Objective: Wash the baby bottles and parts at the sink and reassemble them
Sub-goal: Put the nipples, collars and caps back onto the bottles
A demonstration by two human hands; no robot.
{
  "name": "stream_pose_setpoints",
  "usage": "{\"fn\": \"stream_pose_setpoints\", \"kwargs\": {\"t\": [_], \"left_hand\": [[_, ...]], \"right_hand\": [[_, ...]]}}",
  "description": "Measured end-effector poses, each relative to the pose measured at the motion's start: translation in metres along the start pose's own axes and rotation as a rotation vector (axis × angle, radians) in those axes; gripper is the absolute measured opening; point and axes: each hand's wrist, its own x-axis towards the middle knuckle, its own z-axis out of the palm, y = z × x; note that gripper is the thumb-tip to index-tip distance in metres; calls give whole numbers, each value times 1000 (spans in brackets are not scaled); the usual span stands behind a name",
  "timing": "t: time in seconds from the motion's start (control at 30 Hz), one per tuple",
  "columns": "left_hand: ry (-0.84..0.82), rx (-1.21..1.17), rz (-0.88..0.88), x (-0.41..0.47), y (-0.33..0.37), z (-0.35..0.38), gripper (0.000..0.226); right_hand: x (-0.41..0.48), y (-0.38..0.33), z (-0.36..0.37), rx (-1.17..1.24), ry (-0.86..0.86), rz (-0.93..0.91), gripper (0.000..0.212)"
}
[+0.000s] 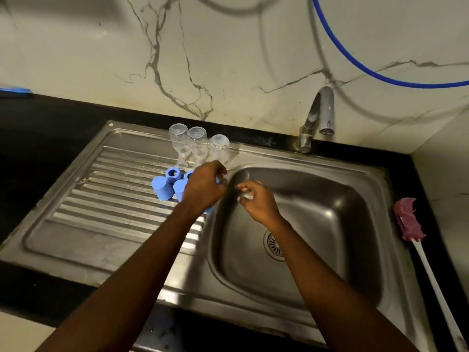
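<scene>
Three clear baby bottles [196, 143] stand upside down at the back of the steel drainboard [101, 199]. In front of them lie several blue caps and rings [162, 188]. My left hand [203, 189] hovers over the blue parts with its fingers curled around a small blue piece that is mostly hidden. My right hand [256, 201] is over the sink basin's [317, 224] left edge and pinches a small pale translucent part [247, 195], probably a teat. The two hands are close together without touching.
The tap [317, 118] stands behind the basin with no water running. A pink bottle brush [409, 219] with a white handle lies on the black counter to the right. A blue hose [368, 69] hangs on the marble wall. The drain [274, 243] is open.
</scene>
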Motion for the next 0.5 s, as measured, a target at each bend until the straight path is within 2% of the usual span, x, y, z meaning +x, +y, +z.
{"fn": "stream_pose_setpoints", "kwargs": {"t": [0.13,0.23,0.33,0.5], "left_hand": [[-43,165,-65,35,-20,-19,23],[-137,283,-90,56,-28,-23,25],[-245,342,-85,69,-35,-22,31],[-304,399,-63,74,-38,-14,29]], "right_hand": [[20,-16,21,-108,-9,-56,38],[30,-24,31,-154,7,-66,42],[37,-31,37,-207,-23,-66,45],[41,-34,44,-272,-63,-91,46]]}}
